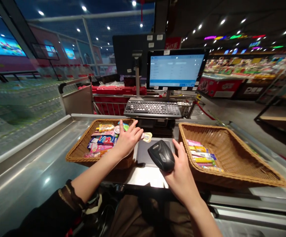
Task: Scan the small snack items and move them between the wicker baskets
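Observation:
My left hand (128, 140) is at the right side of the left wicker basket (77, 146), with some fingers stretched out. A small pale-yellow packet (147, 137) sticks out at its fingertips, apparently pinched there; the thumb's grip is hidden. Wrapped snacks (106, 140) in several colours fill that basket. In my right hand (181, 171) is a black barcode scanner (161, 156), its head tilted toward the packet and its handle hidden by the palm. To the right, another wicker basket (241, 151) holds several slim wrapped snacks (202, 156) at its left end.
Behind the hands stand a black keyboard (153, 108) and a lit monitor (176, 70). A grey plate (143, 153) lies between the baskets on the metal counter (34, 164). Shopping carts (110, 107) are beyond, and stacked bottle packs (22, 108) stand left.

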The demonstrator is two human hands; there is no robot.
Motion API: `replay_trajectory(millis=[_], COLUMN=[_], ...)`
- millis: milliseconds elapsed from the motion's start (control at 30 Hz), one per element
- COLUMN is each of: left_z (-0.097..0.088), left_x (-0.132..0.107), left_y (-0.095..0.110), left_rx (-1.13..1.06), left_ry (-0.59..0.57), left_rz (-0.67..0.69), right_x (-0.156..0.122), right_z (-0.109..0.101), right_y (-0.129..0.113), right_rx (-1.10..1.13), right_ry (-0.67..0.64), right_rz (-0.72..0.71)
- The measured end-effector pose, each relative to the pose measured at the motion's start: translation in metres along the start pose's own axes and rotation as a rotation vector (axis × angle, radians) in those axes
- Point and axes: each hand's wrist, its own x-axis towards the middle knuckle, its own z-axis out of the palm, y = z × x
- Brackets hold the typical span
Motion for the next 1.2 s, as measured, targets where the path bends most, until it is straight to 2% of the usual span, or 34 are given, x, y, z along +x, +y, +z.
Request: replay_trajectory(millis=[267,833,1033,1200], left_z=[0.003,-0.003,-0.001,0.012], left_x=[0.008,0.021,0.037,0.070], left_y=[0.004,0.014,0.027,0.056], left_rx=[-0.007,-0.015,-0.029,-0.082], left_ry=[0.024,-0.036,-0.039,-0.014], left_rz=[0.008,0.030,0.073,0.156], right_x=[-0.005,-0.008,-0.008,-0.017], right_z=[0.000,-0.004,-0.023,-0.058], right_y=[-0.004,0.003,0.015,0.034], right_rx=[-0.027,0.019,0.023,0.039], right_ry=[0.084,0.092,0.080,0.234], right_rz=[0.007,0.030,0.041,0.141])
